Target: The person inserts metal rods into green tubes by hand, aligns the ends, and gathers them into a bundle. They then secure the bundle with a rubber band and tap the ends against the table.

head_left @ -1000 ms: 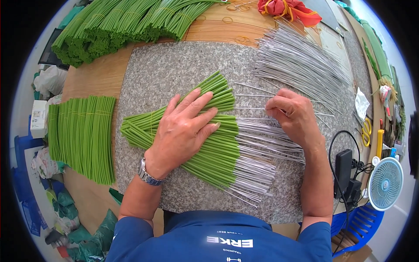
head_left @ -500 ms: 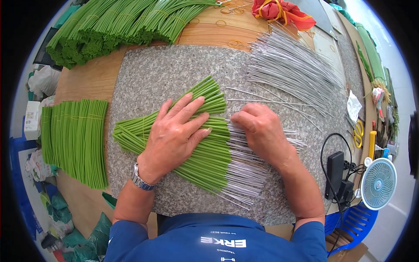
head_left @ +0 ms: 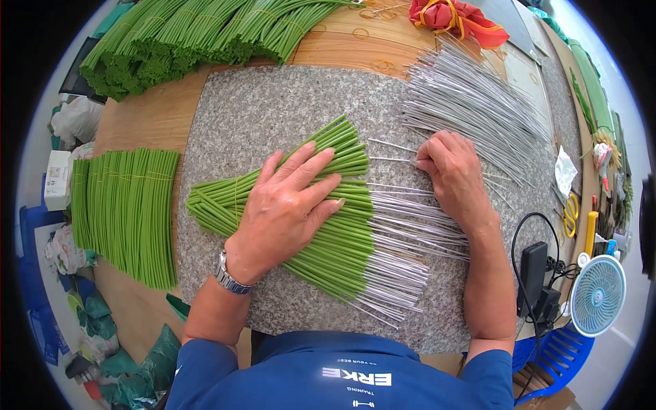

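My left hand [head_left: 287, 205] lies flat with fingers spread over a fan of thin green plastic tubes [head_left: 335, 236] on the grey stone slab [head_left: 239, 96]. Silvery metal wires [head_left: 396, 277] stick out of the tubes' right ends. My right hand [head_left: 451, 174] is closed in a pinch to the right of the fan, at one of a few loose wires [head_left: 391, 158] lying on the slab. Its fingertips partly hide that wire. A yellowish rubber band [head_left: 237, 198] circles the tubes near their left end.
A pile of bare wires [head_left: 478, 102] lies at the far right. Bundled green tubes [head_left: 126, 215] lie at left, and more green bundles [head_left: 184, 41] at the far left. A red cloth bundle [head_left: 454, 20], yellow scissors [head_left: 571, 215], black power adapter [head_left: 533, 277] and small fan [head_left: 598, 295] stand around.
My right hand has moved away from the tube ends, up and to the right, to the loose wires. My left hand stays on the tubes. The whole view has shifted slightly.
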The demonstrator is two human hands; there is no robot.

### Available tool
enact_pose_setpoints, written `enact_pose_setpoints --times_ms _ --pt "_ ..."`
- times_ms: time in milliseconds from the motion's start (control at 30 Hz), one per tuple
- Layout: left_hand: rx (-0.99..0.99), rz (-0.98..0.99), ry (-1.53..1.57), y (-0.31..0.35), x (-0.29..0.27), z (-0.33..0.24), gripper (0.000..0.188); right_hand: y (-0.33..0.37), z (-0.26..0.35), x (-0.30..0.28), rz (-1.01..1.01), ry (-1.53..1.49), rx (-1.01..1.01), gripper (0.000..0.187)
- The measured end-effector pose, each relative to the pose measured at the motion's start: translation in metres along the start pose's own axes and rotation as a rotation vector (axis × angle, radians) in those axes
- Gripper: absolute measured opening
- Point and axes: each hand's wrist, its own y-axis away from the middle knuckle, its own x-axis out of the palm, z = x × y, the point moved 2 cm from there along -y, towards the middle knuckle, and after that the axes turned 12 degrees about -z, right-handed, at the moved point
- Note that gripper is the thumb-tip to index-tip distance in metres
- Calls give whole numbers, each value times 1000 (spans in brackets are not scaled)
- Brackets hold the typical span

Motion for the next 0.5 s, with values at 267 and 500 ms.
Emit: enact_pose_setpoints --times_ms 267,500 --pt "3 3 -23 0 -1 1 37 1 10 -11 27 2 -42 10" --pt "-2 6 -16 -1 0 0 37 7 11 -16 148 -67 93 14"
